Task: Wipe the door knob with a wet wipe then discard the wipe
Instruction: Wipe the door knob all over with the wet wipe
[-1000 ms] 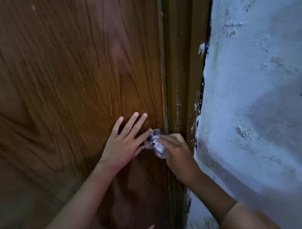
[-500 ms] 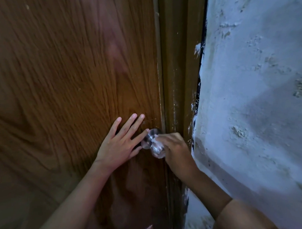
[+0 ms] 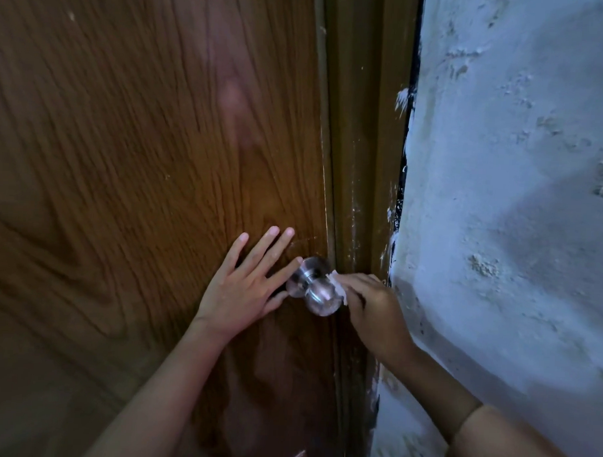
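Right hand (image 3: 376,309) fingers pinch the wet wipe (image 3: 338,287) against the door knob (image 3: 316,293), near the door's (image 3: 142,154) latch edge, for rubbing; left hand (image 3: 246,288), fingers spread flat, apparently steadies the door.

A brown wood-grain door (image 3: 142,154) fills the left; beside its frame (image 3: 361,145) stands a rough whitewashed wall (image 3: 516,201), dimly lit

Setting is looking like a doorway inside a lived-in home. A brown wood-grain door (image 3: 142,154) is sitting closed in a brown frame (image 3: 360,162), fitted with a round metal door knob (image 3: 316,290). Rough whitewashed wall (image 3: 516,201) is flaking along the frame edge.
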Motion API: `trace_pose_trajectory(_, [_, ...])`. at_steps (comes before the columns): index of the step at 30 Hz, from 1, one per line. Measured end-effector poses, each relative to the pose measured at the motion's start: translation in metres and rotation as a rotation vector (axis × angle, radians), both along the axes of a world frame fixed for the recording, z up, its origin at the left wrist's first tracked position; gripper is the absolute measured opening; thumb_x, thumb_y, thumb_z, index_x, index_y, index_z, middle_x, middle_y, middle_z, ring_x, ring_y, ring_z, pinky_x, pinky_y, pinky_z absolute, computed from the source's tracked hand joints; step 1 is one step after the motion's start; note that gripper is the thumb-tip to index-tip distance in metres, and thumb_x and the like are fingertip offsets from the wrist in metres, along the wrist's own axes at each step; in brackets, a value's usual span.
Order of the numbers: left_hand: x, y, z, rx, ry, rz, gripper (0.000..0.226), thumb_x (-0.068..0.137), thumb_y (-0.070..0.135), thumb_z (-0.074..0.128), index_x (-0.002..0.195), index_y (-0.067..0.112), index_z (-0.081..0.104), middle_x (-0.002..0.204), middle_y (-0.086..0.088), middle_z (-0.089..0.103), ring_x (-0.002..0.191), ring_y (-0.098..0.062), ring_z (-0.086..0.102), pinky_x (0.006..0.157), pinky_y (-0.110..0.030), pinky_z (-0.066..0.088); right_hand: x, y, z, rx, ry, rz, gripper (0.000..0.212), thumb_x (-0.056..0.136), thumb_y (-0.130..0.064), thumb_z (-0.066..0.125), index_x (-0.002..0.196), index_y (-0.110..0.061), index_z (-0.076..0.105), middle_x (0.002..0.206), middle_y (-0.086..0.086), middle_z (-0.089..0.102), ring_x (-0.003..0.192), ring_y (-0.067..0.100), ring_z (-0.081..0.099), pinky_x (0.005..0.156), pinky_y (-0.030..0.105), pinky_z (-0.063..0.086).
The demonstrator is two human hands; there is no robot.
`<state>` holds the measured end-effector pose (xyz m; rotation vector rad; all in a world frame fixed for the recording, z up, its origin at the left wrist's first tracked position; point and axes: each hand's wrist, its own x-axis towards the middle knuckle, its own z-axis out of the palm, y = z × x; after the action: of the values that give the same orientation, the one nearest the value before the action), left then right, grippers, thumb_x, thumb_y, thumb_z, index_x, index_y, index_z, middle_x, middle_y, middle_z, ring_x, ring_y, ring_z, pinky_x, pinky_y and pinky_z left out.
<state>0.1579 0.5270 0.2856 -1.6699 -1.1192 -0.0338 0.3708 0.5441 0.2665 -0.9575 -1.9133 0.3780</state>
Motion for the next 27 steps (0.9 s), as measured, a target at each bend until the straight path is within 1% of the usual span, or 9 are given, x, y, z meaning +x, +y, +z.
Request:
trace_pose_trajectory(2, [0.0,0.0,0.0,0.0,0.002,-0.003,0.064,0.084,0.057,0.045,0.139,0.029,0.031,0.151,-0.01,0.019,0.14,-0.026,0.016,0.112,-0.048,0.006,-0.004,0.004,0.007,-0.102,-0.01,0.007,0.028,0.087,0.006,0.046,0.104,-0.001,0.067,0.104,0.017,0.07,0.095,0.031,0.062,0.083,0.031,0.044])
trace_pose_trajectory(4, [0.0,0.0,0.0,0.003,0.001,-0.004,0.063,0.084,0.057,0.044,0.139,0.028,0.031,0.151,-0.01,0.019,0.139,-0.026,0.017,0.112,-0.048,0.006,-0.01,0.005,0.013,-0.056,-0.052,0.019,0.027,0.085,0.0,0.046,0.101,0.0,0.067,0.102,0.017,0.07,0.094,0.031,0.061,0.08,0.027,0.038])
trace_pose_trajectory(9, [0.0,0.0,0.0,0.001,0.0,-0.009,0.061,0.085,0.056,0.043,0.138,0.028,0.032,0.151,-0.009,0.02,0.139,-0.027,0.018,0.111,-0.047,0.013,-0.021,0.004,0.016,0.023,-0.356,0.116,0.025,0.083,-0.011,0.06,0.107,-0.007,0.063,0.114,0.01,0.064,0.105,0.027,0.051,0.082,0.021,0.031])
trace_pose_trajectory(11, [0.001,0.0,0.001,0.007,0.004,-0.009,0.061,0.085,0.056,0.041,0.139,0.028,0.031,0.151,-0.009,0.02,0.139,-0.026,0.018,0.11,-0.047,0.014,-0.023,0.001,0.022,0.157,-0.492,0.146,0.023,0.08,-0.008,0.061,0.102,-0.005,0.066,0.107,0.011,0.067,0.099,0.027,0.055,0.081,0.025,0.04])
trace_pose_trajectory(13, [0.001,0.001,0.001,0.009,0.002,-0.008,0.06,0.086,0.056,0.04,0.139,0.028,0.031,0.151,-0.009,0.02,0.139,-0.026,0.018,0.111,-0.047,0.013,-0.022,-0.002,0.025,0.394,-0.582,0.125,0.017,0.073,-0.01,0.063,0.087,-0.011,0.072,0.086,0.003,0.073,0.082,0.02,0.064,0.072,0.023,0.05])
trace_pose_trajectory(16, [0.0,0.001,0.001,0.007,0.003,-0.005,0.058,0.089,0.055,0.033,0.14,0.028,0.029,0.151,-0.009,0.018,0.14,-0.027,0.016,0.112,-0.047,0.006,-0.023,-0.005,0.023,0.592,-0.702,0.097,0.03,0.073,-0.017,0.047,0.083,-0.02,0.074,0.079,-0.009,0.074,0.075,0.007,0.065,0.078,0.019,0.047])
trace_pose_trajectory(19, [-0.001,0.001,0.0,0.001,-0.01,-0.012,0.058,0.089,0.054,0.032,0.141,0.028,0.028,0.152,-0.009,0.016,0.14,-0.027,0.016,0.113,-0.046,0.003,-0.023,-0.008,0.01,0.698,-0.834,0.146,0.015,0.067,-0.027,0.071,0.08,-0.022,0.075,0.086,-0.009,0.074,0.083,0.008,0.065,0.085,0.022,0.047])
trace_pose_trajectory(23, [-0.001,0.0,0.0,-0.007,-0.01,-0.009,0.06,0.089,0.055,0.035,0.142,0.028,0.025,0.152,-0.009,0.016,0.141,-0.026,0.013,0.113,-0.046,0.004,-0.012,-0.004,-0.003,0.774,-0.755,0.137,0.017,0.072,-0.012,0.072,0.089,-0.012,0.073,0.093,0.002,0.074,0.089,0.016,0.065,0.088,0.026,0.051])
trace_pose_trajectory(27, [-0.001,0.0,0.0,-0.021,-0.018,-0.002,0.059,0.089,0.055,0.031,0.141,0.028,0.026,0.152,-0.01,0.015,0.14,-0.027,0.012,0.112,-0.047,0.008,0.003,-0.002,-0.012,0.656,-0.458,0.185,0.02,0.083,-0.006,0.054,0.098,-0.003,0.068,0.101,0.011,0.072,0.099,0.021,0.054,0.09,0.03,0.051])
